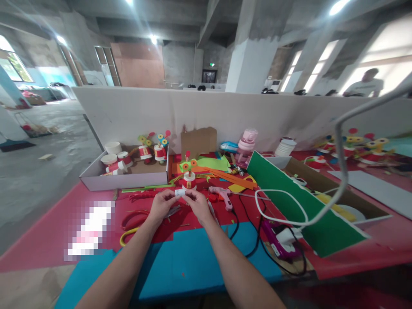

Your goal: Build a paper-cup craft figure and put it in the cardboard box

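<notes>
Between the fingertips of both hands is a small white roll (180, 193) with faint marks on it; its exact kind is too small to make out. My left hand (162, 202) pinches its left end. At its right end, my right hand (198, 203) is closed on it too. Just behind them stands a paper-cup figure (189, 180) with a spring neck, green eye piece and pleated arms. A pink glue gun (222, 196) lies to the right of my right hand. Scissors with red and yellow handles (130, 229) rest at the left, partly behind my left forearm.
A box (124, 182) with paper cups and finished figures stands at the back left. Orange and green paper strips (222, 176) lie behind the hands. On the right are a green-sided box (289, 201), a purple power strip (280, 242) and loose cables. A white partition (144, 113) closes the back.
</notes>
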{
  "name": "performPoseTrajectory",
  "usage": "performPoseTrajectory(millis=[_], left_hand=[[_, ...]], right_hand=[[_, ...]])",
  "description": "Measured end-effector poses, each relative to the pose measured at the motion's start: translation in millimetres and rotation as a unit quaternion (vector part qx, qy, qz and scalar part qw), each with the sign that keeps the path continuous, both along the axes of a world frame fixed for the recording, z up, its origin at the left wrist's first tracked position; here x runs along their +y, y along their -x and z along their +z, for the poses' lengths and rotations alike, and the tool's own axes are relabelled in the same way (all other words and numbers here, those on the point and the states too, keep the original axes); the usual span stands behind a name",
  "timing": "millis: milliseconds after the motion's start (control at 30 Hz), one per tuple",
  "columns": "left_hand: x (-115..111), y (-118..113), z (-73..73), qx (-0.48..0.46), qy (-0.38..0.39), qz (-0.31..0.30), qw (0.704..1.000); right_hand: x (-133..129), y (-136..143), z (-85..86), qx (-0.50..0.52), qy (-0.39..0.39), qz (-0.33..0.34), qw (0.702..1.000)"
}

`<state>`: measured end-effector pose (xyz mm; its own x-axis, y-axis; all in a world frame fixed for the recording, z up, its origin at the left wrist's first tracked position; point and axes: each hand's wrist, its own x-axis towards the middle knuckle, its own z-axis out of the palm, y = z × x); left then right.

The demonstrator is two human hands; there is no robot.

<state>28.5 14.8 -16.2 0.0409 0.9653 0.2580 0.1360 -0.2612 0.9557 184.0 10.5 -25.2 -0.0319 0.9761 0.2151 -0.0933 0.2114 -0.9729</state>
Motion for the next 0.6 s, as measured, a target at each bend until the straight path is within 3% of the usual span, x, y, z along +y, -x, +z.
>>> performPoseTrajectory(millis=[133,300,433,600], left_hand=[[-0.1,-0.2,-1.0,0.020,0.016,-0.035,0.999],[1.8,-0.4,-6.0,0.031,-0.021,0.004,0.999],[2.8,-0.1,-6.4,0.027,-0.050,0.038,0.998],[-0.2,-0.9,-0.1,0.043,-0.089,0.011,0.995]], right_hand=[[0.1,-2.2,1.0,-0.044,-0.028,-0.041,0.998],[-3.7,-1.0,5.0,-0.064,-0.063,-0.043,0.995],[-3.4,1.1,4.5,0.020,-0.024,-0.024,0.999],[-1.2,1.6,2.8,0.141,0.031,0.026,0.989]])
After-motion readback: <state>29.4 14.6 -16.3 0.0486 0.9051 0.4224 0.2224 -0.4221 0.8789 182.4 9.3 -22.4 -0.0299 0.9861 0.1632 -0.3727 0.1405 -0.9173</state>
